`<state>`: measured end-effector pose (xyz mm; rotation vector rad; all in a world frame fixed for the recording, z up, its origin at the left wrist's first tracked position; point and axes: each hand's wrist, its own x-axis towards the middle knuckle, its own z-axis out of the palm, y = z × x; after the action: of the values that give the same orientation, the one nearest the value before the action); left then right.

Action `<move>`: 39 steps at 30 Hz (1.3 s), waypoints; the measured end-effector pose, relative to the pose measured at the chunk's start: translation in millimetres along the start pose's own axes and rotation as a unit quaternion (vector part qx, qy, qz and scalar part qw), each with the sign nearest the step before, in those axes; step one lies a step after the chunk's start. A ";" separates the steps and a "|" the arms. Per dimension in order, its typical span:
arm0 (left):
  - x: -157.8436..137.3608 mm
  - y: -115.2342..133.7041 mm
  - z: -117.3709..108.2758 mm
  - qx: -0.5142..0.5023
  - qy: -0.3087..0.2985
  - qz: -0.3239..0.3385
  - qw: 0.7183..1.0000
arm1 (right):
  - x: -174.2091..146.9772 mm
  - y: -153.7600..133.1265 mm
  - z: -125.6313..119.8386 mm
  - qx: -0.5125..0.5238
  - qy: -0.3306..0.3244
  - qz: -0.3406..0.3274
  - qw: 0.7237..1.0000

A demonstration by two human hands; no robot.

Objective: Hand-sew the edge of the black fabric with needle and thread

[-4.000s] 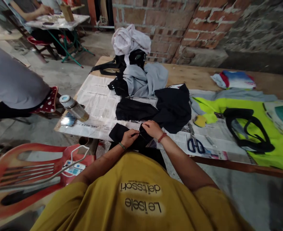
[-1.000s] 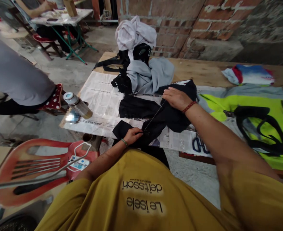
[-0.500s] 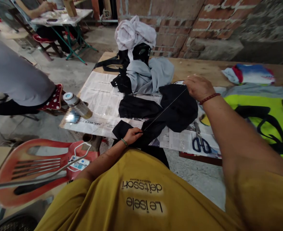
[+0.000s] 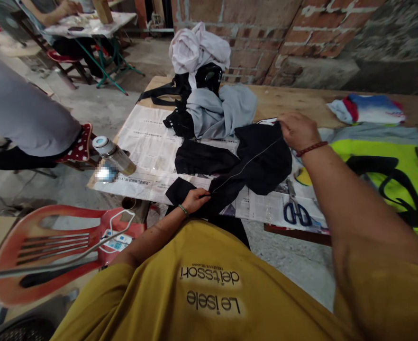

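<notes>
Black cloth [image 4: 262, 163] lies spread over the newspaper in front of me. My left hand [image 4: 196, 201] pinches its near edge. A thin pale thread [image 4: 246, 163] runs from beside my left fingers up across the cloth in a loose curve. At its other end my right hand [image 4: 296, 130] is closed, fingertips pressed together at the cloth's far right corner. Whether a needle is between those fingers is too small to see. Dark-handled scissors [image 4: 297, 213] lie on the newspaper, below and apart from my right hand.
Newspaper [image 4: 141, 137] covers part of the wooden table. A bottle [image 4: 114, 154] stands at its left edge. Grey cloth [image 4: 223, 111] and a white bundle [image 4: 198, 52] are piled behind. Neon-yellow fabric [image 4: 358, 149] lies right. A red plastic chair [image 4: 13, 255] stands left; a seated person [image 4: 24, 104] is beyond.
The thread was straight and taut between my hands and now sags in a curve. My right hand has shifted slightly right. My left hand stays on the cloth.
</notes>
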<state>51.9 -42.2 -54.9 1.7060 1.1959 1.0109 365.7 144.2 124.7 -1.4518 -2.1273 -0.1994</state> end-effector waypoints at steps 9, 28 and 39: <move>0.2 2.2 -1.7 0.011 -0.005 0.008 1.000 | -122.9 -119.5 51.5 0.362 -0.182 0.062 0.912; 33.2 54.2 -76.0 0.504 -0.152 0.028 0.850 | -213.7 -111.9 86.7 0.244 -0.118 0.120 0.955; 7.5 55.4 -84.3 0.545 -0.099 -0.151 0.819 | -233.8 -113.4 98.4 0.245 0.000 0.042 0.969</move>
<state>-6.2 -34.0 27.5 2.2261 2.0122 -0.1742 290.8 -51.3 -57.9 -1.2358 -1.9272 0.3379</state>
